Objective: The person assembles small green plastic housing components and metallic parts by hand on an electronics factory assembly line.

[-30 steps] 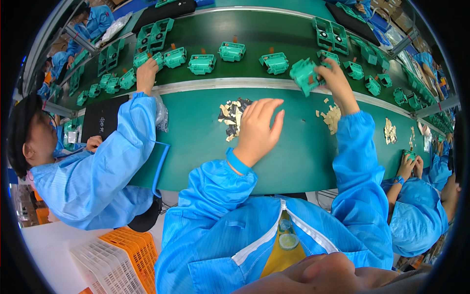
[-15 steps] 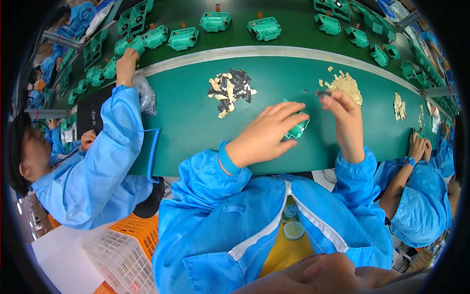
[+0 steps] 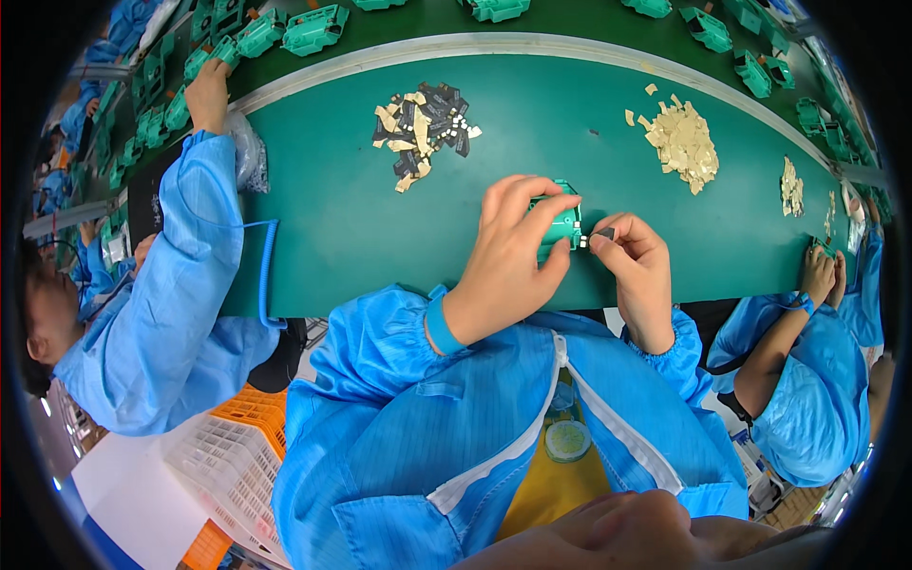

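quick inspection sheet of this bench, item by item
surface: green bench top, with a pale strip along its far edge.
job's things: green plastic housing in the left hand; small dark part pinched in the right hand, at the housing's right side.
clutter: mixed pile of black and tan pieces; pile of tan pieces; smaller tan pile further right.
grips: left closed round the housing; right fingertips closed on the dark part.
cables: blue coiled cord by a co-worker's sleeve on the left.
surroundings: more green housings on the belt beyond; another co-worker's hands on the right; orange crate and white crate below.
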Demonstrator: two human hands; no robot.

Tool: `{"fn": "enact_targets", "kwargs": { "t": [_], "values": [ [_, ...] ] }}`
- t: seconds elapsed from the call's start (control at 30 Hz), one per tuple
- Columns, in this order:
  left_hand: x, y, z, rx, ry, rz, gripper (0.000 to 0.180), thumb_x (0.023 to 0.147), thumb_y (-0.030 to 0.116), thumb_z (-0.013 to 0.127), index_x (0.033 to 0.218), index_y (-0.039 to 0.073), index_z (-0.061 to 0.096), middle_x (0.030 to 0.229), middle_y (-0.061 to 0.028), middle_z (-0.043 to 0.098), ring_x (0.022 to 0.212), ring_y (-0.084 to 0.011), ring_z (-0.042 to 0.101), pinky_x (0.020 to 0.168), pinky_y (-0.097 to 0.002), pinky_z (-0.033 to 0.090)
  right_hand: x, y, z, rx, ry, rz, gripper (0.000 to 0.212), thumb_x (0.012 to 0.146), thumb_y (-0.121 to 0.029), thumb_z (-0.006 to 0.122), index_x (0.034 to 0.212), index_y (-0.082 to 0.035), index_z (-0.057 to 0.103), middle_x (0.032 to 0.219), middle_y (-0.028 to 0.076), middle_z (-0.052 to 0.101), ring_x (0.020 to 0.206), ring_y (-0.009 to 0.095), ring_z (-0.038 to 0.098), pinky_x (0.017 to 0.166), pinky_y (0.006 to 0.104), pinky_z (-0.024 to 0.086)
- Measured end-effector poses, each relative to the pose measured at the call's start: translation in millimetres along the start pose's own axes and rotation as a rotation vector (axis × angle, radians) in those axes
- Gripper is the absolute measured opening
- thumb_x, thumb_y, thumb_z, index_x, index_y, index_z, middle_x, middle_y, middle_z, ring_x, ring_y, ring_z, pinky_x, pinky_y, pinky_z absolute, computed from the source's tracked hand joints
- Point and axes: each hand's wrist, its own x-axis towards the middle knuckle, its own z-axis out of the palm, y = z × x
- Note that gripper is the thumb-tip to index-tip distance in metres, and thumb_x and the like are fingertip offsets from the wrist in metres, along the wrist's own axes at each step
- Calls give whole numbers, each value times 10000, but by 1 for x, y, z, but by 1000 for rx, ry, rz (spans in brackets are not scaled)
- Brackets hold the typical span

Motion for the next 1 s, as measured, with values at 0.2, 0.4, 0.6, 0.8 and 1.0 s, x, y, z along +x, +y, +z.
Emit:
{"fn": "enact_targets", "kwargs": {
  "t": [0.2,0.4,0.6,0.8,1.0],
  "values": [
    [-1,-1,3,-20,11,-14,456,809,3,689,1259,73,656,1297,-129,556,1275,-364,460,1085,-459,400,0,-4,-2,-56,-18,24,84,943,-7,691,889,-23,628,910,-27,626,750,8,497,667,187,399],
    [-1,-2,3,-21,16,-20,435,824,12,674,1256,69,654,1298,-128,554,1274,-363,460,1088,-460,393,2,-7,2,-69,-23,30,92,946,-7,695,886,-22,627,849,-50,609,717,-2,485,647,181,399],
    [-1,-1,2,-32,6,-28,425,841,15,671,1262,69,652,1304,-130,553,1273,-363,457,1086,-459,393,3,-8,2,-83,-27,41,100,940,-6,702,882,-24,623,842,-54,599,719,-5,478,638,179,394],
    [-1,-1,1,-39,16,-2,379,848,49,675,1225,43,643,1262,-144,549,1230,-383,468,1057,-490,396,2,-7,4,-122,-16,26,132,928,-8,710,864,-35,599,829,-67,575,713,-8,454,621,180,376],
    [0,-1,0,-29,9,1,392,842,52,695,1230,55,644,1258,-142,545,1213,-380,475,1047,-487,397,2,-11,6,-147,-21,54,130,924,-7,709,865,-36,597,816,-73,560,718,-9,452,617,185,372]
  ]
}}
